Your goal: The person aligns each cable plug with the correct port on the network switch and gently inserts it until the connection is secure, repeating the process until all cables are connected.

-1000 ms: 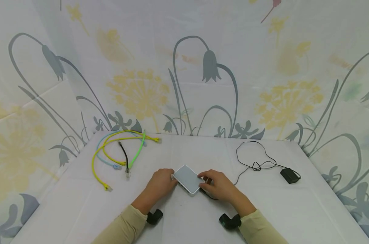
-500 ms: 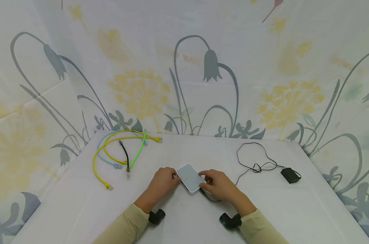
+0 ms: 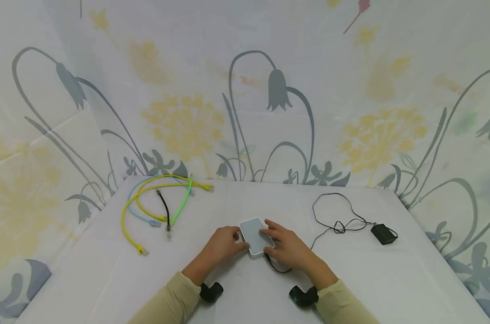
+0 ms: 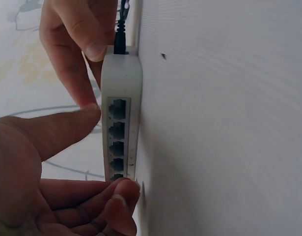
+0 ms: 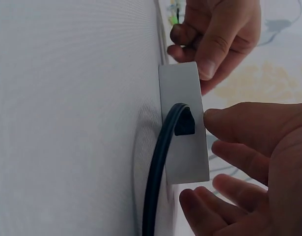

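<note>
A: Left end of the worktop (image 3: 350, 288): what lay there?

B: Yellow cable (image 3: 126, 220), looped; one length or two, could not tell. Blue cable (image 3: 141, 214) alongside. Just right of those, a short black cable (image 3: 165, 204), its lower end meeting the lower end of the green cable (image 3: 183, 204).

A: Next along?

B: Left sleeve (image 3: 168, 299), beige, a dark wrist unit (image 3: 211, 293) beside the cuff. Then the left grip (image 3: 222, 245), a bare hand. Narrow: it held the box (image 3: 254, 238) by the left side, thumb at the top edge, fingers bent.

A: Where was the box exactly?

B: Near the middle, between the two hands, lying level. Grey top, pale rim. Could not tell whether its underside touched the worktop. The left wrist view showed a row of ports (image 4: 117, 130), the last partly behind a fingertip. A black cord (image 3: 278, 271) was plugged into another side.

A: And the right grip (image 3: 287, 249)?

B: Wide. Fingers loosely apart, some over the box's top, thumb at its upper edge. Right sleeve (image 3: 344, 301) and a second wrist unit (image 3: 303, 297) below.

A: Far right?

B: Past the hand, thin cord, looped and knotted, reaching a black adapter (image 3: 383, 234). Floral backdrop (image 3: 180, 67) behind everything.
</note>
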Action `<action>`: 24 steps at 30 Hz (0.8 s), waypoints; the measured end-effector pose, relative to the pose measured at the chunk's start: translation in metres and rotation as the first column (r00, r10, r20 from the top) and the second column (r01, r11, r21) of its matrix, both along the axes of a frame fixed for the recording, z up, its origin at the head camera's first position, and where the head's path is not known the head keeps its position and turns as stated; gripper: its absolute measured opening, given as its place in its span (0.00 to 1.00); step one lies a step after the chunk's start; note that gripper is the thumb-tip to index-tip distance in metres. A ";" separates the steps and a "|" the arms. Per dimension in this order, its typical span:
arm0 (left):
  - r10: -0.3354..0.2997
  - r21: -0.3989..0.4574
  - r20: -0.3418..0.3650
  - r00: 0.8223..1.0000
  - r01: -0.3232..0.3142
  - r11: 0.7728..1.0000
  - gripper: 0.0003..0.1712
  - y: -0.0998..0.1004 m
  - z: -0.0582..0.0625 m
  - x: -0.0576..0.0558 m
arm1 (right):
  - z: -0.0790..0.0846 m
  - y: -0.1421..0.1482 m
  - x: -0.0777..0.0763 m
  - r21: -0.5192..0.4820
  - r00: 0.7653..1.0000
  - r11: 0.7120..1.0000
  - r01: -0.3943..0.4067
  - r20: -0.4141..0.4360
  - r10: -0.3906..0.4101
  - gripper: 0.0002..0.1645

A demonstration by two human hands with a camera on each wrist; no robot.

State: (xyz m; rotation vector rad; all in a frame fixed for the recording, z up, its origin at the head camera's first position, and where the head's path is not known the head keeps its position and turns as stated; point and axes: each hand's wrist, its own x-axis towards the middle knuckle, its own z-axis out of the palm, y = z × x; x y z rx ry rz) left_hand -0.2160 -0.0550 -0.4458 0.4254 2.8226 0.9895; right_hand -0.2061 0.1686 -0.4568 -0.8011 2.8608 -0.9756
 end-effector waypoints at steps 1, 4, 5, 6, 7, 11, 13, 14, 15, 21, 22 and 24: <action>-0.003 0.002 0.011 1.000 0.003 1.000 0.21 0.001 0.000 0.000 | 0.000 -0.001 0.001 0.005 1.000 1.000 -0.005 -0.005 0.005 0.28; -0.014 0.009 0.035 0.999 0.014 1.000 0.25 0.003 0.001 -0.001 | 0.001 -0.002 0.002 0.005 1.000 1.000 -0.015 -0.011 0.015 0.29; -0.018 0.013 0.042 0.999 0.017 1.000 0.26 0.005 0.001 -0.002 | 0.001 -0.003 0.002 0.004 1.000 1.000 -0.016 -0.009 0.016 0.29; -0.020 0.012 0.046 0.999 0.019 1.000 0.27 0.005 0.001 -0.002 | 0.001 -0.003 0.002 0.010 1.000 1.000 -0.017 -0.010 0.017 0.30; -0.023 0.014 0.051 0.998 0.022 1.000 0.27 0.006 0.001 -0.003 | 0.001 -0.003 0.002 0.014 1.000 1.000 -0.018 -0.007 0.018 0.30; -0.032 0.035 0.060 0.998 0.030 0.999 0.25 0.010 0.001 -0.006 | 0.001 -0.003 0.002 0.037 1.000 0.999 -0.013 -0.007 0.013 0.31; -0.035 0.053 0.067 0.997 0.032 0.998 0.24 0.012 0.001 -0.007 | 0.001 -0.003 0.002 0.043 1.000 0.999 -0.010 -0.010 0.010 0.31; -0.036 0.062 0.073 0.997 0.031 0.998 0.24 0.013 0.001 -0.008 | 0.001 -0.003 0.002 0.045 1.000 0.999 -0.008 -0.011 0.008 0.31; -0.037 0.065 0.073 0.997 0.032 0.997 0.24 0.014 0.001 -0.008 | 0.002 -0.003 0.001 0.048 1.000 0.999 -0.006 -0.009 0.006 0.31; -0.059 0.080 0.052 0.997 0.054 0.995 0.22 0.023 0.004 -0.009 | 0.002 -0.003 0.001 0.052 0.999 0.998 0.028 0.017 -0.029 0.32; -0.065 0.084 0.046 0.997 0.061 0.995 0.21 0.025 0.005 -0.009 | 0.002 -0.003 0.002 0.052 0.999 0.998 0.038 0.027 -0.039 0.32; -0.077 0.093 0.041 0.996 0.073 0.993 0.19 0.028 0.006 -0.009 | 0.002 -0.003 0.002 0.045 0.997 0.997 0.055 0.051 -0.058 0.33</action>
